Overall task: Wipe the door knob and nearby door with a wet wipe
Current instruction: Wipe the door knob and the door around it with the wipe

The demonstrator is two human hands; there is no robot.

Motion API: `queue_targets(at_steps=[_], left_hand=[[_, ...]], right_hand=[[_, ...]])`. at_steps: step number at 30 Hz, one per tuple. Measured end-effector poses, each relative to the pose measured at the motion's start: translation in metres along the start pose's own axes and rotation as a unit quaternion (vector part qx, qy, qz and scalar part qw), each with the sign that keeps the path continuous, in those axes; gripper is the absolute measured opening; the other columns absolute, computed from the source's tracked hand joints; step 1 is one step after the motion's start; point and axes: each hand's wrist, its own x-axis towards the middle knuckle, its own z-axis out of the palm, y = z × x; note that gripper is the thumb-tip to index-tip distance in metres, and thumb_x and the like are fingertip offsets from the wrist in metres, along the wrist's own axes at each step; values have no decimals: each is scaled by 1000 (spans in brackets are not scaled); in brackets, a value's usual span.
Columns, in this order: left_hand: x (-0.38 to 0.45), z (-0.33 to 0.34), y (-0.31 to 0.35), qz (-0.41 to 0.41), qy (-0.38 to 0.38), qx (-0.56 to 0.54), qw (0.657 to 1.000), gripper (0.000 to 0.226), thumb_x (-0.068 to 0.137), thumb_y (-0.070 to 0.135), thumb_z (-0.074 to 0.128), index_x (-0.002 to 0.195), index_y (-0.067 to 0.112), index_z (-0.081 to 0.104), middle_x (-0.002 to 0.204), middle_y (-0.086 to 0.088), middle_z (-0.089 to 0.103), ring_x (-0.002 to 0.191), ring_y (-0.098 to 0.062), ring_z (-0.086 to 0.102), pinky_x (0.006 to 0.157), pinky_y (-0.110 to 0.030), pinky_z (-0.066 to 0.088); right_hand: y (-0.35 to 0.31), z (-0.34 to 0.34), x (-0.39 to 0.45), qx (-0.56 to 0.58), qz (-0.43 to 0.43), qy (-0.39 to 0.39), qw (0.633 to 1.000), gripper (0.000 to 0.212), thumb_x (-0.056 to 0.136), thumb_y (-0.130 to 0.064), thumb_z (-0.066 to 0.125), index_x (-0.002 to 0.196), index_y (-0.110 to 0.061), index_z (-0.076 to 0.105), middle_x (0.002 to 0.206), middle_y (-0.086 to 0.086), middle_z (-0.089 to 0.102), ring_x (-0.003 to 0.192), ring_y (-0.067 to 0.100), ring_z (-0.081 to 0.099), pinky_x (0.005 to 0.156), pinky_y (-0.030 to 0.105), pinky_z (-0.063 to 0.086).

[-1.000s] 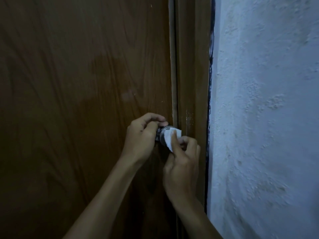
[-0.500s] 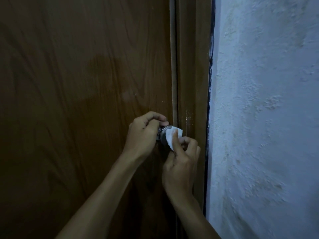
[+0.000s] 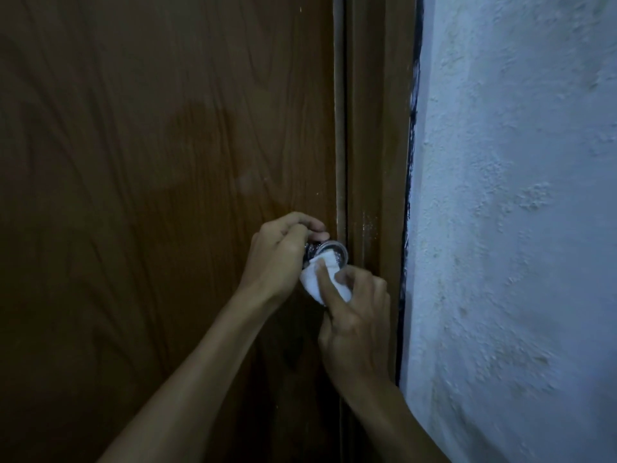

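Gripping the metal door knob (image 3: 332, 253) from the left, the left hand (image 3: 278, 259) is curling its fingers (image 3: 312, 225) round it. The right hand (image 3: 355, 315) is pinching a white wet wipe (image 3: 315, 282) and pressing it against the knob's lower face. The knob is sitting at the brown door (image 3: 150, 195)'s right edge, beside the frame (image 3: 377, 128) and pale wall (image 3: 517, 228).

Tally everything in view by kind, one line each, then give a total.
Hands: 2, left hand and right hand
Wet wipe: 1
Door knob: 1
Door: 1
Door frame: 1
Wall: 1
Total: 7
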Motion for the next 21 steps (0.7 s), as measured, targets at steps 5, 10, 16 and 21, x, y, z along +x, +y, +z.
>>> queue_targets(at_steps=[5,10,16,21], left_hand=[[0,2,-2,3,7,-6,1000,30,92,8,41,85,26,64,87,6,68,76,7,63,56,-6,45],[-3,5,-4,3,32,-19,999,33,92,3,41,83,24,65,86,7,69,77,8,63,56,-4,44],[-5,7,-3,-1,49,-47,998,35,92,2,40,81,24,65,84,8,68,73,9,63,53,-4,43],[-4,7,-3,-4,41,-46,998,32,92,3,40,85,22,65,89,5,68,77,9,63,55,-3,44]], right_hand=[[-1,-4,9,-17,21,-9,1000,50,83,-16,38,129,-15,57,107,15,59,95,26,43,66,38,44],[0,-7,6,-39,60,-17,997,58,73,1,61,129,-13,57,103,15,58,85,29,48,63,35,37],[-9,-6,8,-14,63,-25,998,60,74,1,59,131,-15,55,103,13,58,84,29,49,61,37,39],[-19,-3,-5,55,97,-32,993,71,73,5,68,137,-18,48,102,13,58,84,23,48,59,33,40]])
